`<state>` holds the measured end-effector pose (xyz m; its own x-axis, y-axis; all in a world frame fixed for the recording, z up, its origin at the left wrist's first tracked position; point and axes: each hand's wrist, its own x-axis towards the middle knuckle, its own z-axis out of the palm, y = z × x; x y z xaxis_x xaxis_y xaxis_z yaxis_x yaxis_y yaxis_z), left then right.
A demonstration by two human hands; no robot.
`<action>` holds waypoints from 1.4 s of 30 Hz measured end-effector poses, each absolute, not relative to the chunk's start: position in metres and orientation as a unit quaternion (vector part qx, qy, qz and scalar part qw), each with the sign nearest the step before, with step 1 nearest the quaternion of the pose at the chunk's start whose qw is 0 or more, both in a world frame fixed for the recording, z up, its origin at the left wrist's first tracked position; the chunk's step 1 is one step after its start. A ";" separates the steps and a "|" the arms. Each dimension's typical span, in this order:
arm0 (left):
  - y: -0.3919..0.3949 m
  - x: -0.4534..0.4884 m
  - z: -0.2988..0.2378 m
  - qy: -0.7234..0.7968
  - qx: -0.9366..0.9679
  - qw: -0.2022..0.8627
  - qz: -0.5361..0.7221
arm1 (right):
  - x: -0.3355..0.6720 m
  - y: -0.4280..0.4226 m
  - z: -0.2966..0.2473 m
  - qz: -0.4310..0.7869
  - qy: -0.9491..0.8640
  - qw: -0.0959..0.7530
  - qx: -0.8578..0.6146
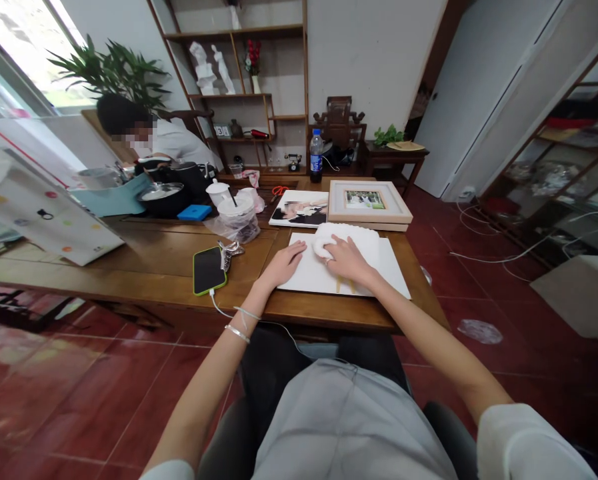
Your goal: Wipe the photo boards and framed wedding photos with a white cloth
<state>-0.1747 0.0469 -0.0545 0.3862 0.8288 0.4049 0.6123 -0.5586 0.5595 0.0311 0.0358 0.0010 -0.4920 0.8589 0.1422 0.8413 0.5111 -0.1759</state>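
A white board (393, 270) lies flat near the table's front edge, with a small yellow drawn shape showing at its lower part. On its upper half rests a puffy white piece (366, 241) with a scalloped far edge; its material is unclear. My right hand (349, 258) is on the left part of this piece, fingers bent around a rounded lobe of it. My left hand (286, 262) lies on the board's left edge, fingers stretched out and holding nothing. Beyond the board are a framed picture (336, 203) and a canvas with a dark picture (299, 209).
Left of the board lie a phone (209, 270) on a cable and crumpled foil (230, 252). Behind them stand a bagged white tub (236, 213), a blue box (194, 212), red scissors (279, 192) and a bottle (316, 157). A person (179, 140) leans over the table's far left.
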 end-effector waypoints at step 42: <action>0.045 -0.173 -0.052 0.435 0.822 0.157 0.333 | 0.005 0.077 0.033 0.022 -0.885 0.070 -0.459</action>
